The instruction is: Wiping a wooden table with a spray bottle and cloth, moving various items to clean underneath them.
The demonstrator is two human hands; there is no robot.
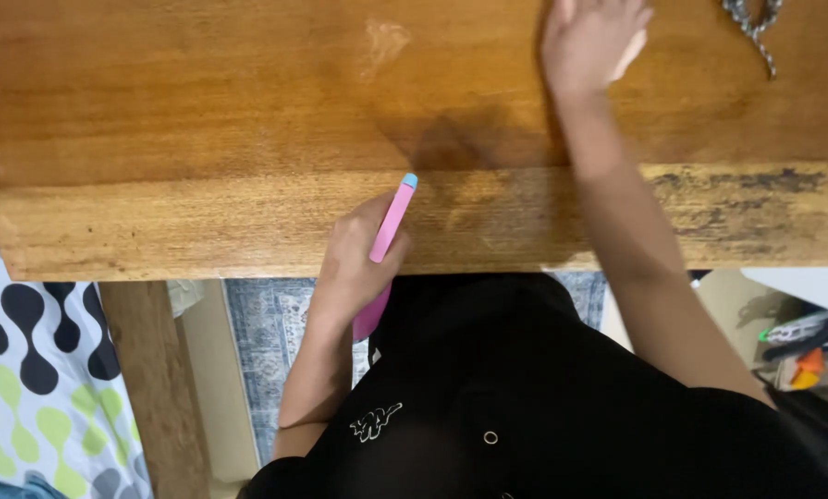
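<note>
Clearly the pink tool [388, 242] sits just below the centre of the frame, a slim flat handle with a light blue tip, held against the front edge of the wooden table [201, 111]. Its long axis runs steeply up the picture, leaning a little to the right: the blue tip points toward the upper right and rests at the seam where the tabletop meets its front face, while the rounded pink end hangs down toward the lower left, below the edge. The left hand [354, 263] is wrapped closed around the middle of the handle, thumb side toward the table. To handle it well, I judge the grip should stay firm and low on the handle, the tip kept flat to the wood so it does not skid along the grain. Further out, the right hand [589, 37] lies in the upper right with fingers spread wide, palm down on the tabletop, holding nothing. A metal chain [754, 23] lies at the top right corner. A patterned cloth [25, 370] fills the lower left.
</note>
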